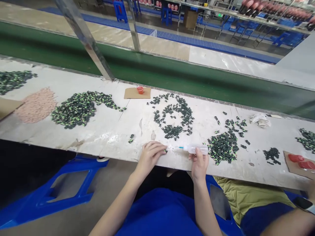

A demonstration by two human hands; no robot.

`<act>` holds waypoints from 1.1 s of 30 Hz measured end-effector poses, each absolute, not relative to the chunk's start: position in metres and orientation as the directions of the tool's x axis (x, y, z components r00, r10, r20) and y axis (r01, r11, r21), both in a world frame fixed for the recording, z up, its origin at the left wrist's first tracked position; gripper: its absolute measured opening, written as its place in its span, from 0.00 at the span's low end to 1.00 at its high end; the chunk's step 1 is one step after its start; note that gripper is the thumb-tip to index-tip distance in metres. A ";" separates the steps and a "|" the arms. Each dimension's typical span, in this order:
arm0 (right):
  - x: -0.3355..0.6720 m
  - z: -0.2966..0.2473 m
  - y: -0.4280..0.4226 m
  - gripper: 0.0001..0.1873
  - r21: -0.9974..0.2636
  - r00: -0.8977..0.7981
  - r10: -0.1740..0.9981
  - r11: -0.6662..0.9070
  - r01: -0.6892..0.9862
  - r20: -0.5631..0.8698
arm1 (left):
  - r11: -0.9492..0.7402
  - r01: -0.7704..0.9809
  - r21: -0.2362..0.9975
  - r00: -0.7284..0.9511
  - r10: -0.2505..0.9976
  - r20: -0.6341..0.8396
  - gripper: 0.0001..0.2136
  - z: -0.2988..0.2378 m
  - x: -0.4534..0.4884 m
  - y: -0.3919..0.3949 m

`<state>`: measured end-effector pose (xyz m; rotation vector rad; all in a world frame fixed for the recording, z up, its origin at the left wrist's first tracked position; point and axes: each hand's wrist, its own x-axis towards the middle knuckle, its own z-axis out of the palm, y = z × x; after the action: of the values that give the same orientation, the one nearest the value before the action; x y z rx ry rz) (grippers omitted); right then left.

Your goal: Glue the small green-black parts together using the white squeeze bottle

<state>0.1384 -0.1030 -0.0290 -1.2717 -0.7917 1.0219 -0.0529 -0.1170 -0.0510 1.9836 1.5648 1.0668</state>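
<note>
My left hand (153, 151) is closed near the table's front edge, fingertips pinching a small black-and-green piece (165, 151), mostly hidden. In my right hand (199, 164) lies a translucent squeeze bottle (197, 149), held sideways. Its thin blue needle tip (180, 147) points left at the pinched piece, with a gap between them. Close to the bottle's base, on the right, is a pile of black-and-green pieces (222, 147). Beyond my hands, small dark pieces (173, 131) are spread in a curving pattern. Two or three loose pieces (131, 138) lie left of my left hand.
On the white table (110, 124) are another black-and-green heap (76, 109), a pink heap (36, 105) and a red cup (140, 89) on cardboard (129, 93). A green-sided conveyor (152, 68) runs behind. At right, a co-worker's arm with a watch (304, 203) is partly visible.
</note>
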 end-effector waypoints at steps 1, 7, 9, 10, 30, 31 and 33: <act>0.135 -0.029 -0.104 0.16 -0.991 0.368 0.929 -0.003 -0.131 -0.051 | -0.293 0.627 0.722 0.085 0.947 0.311 0.08 -0.052 -0.054 -0.117; 0.122 -0.026 -0.111 0.15 -0.998 0.335 0.942 0.012 0.064 0.033 | -0.218 0.601 0.769 0.015 0.965 0.262 0.05 -0.051 -0.054 -0.117; 0.120 -0.025 -0.112 0.15 -0.993 0.324 0.945 0.000 0.116 0.038 | -0.203 0.581 0.788 -0.008 0.967 0.255 0.04 -0.050 -0.053 -0.117; 0.120 -0.025 -0.111 0.15 -0.991 0.319 0.947 -0.006 0.135 0.038 | -0.197 0.572 0.796 -0.020 0.967 0.253 0.04 -0.050 -0.052 -0.117; 0.119 -0.027 -0.106 0.17 -0.974 0.272 0.961 -0.116 0.193 -0.061 | -0.169 0.548 0.819 -0.025 0.976 0.218 0.03 -0.049 -0.054 -0.115; 0.119 -0.027 -0.106 0.17 -0.974 0.272 0.960 -0.121 0.190 -0.067 | -0.170 0.548 0.819 -0.025 0.975 0.219 0.03 -0.049 -0.054 -0.115; 0.119 -0.028 -0.106 0.18 -0.974 0.268 0.960 -0.131 0.185 -0.078 | -0.171 0.547 0.820 -0.029 0.975 0.222 0.03 -0.049 -0.054 -0.115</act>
<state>0.1192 -0.1063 -0.0276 -1.5479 -1.0995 0.9831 -0.0536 -0.1151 -0.0495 1.7489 1.5943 1.1098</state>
